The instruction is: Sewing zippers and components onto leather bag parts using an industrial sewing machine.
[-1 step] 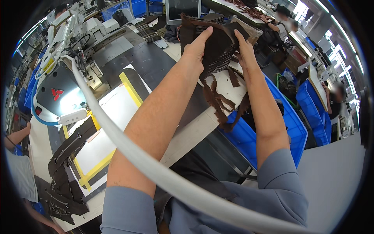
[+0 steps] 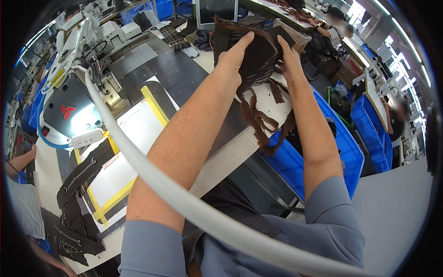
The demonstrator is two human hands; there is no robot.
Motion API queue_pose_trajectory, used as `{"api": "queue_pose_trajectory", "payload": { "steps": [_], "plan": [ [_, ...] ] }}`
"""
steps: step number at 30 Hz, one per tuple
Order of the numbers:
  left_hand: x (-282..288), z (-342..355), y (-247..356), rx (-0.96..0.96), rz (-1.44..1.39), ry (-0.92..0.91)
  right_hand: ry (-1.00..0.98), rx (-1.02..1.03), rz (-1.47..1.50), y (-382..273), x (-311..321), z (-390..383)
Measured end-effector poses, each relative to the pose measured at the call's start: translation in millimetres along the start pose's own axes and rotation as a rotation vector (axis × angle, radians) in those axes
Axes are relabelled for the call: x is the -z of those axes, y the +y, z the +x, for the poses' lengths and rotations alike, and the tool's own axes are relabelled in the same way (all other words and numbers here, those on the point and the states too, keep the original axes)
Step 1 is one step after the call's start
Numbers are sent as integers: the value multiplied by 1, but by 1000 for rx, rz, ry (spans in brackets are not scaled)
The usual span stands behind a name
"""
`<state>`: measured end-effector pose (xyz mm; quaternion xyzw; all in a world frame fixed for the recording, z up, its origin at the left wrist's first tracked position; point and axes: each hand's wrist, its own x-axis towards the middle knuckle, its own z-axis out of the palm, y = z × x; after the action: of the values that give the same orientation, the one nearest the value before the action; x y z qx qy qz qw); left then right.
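Observation:
Both arms reach toward the far right of the table, where a thick stack of dark brown cut fabric pieces (image 2: 259, 59) is between my hands. My left hand (image 2: 233, 59) grips the stack's left part, its thumb lying on top and the other fingers hidden beneath. On the stack's right edge, my right hand (image 2: 290, 61) holds on with the thumb over the top piece; its remaining fingers are mostly hidden. Ragged brown fabric strips (image 2: 254, 121) hang over the table edge just below the stack.
A white hose (image 2: 161, 184) crosses in front of my left forearm. Left stands a sewing machine (image 2: 69, 108) with a lit lamp, beside a yellow-taped white template (image 2: 138, 124) and dark fabric bands with metal rings (image 2: 76, 221). A blue bin (image 2: 344, 143) sits at right. Other people work nearby.

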<state>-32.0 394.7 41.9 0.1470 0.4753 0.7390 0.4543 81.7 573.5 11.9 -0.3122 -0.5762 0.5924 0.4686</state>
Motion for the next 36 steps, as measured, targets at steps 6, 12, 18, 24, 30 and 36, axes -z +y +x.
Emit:
{"api": "queue_pose_trajectory", "payload": {
  "steps": [6,12,18,24,30,36],
  "plan": [
    [-17,6,2,-27,39,55,48,91,-9,6,-5,-9],
    [-31,10,9,25,211,166,77,89,-21,1,-11,-18],
    [-30,3,10,30,395,187,180,-25,10,-9,-5,-70],
    [-31,-27,-26,-180,676,212,49,-329,420,15,-9,-135],
    [-14,-68,-66,-723,786,106,-161,-170,899,13,-16,-172],
    [12,-83,-79,-597,870,-106,-58,-119,890,15,-16,-196]
  ]
}}
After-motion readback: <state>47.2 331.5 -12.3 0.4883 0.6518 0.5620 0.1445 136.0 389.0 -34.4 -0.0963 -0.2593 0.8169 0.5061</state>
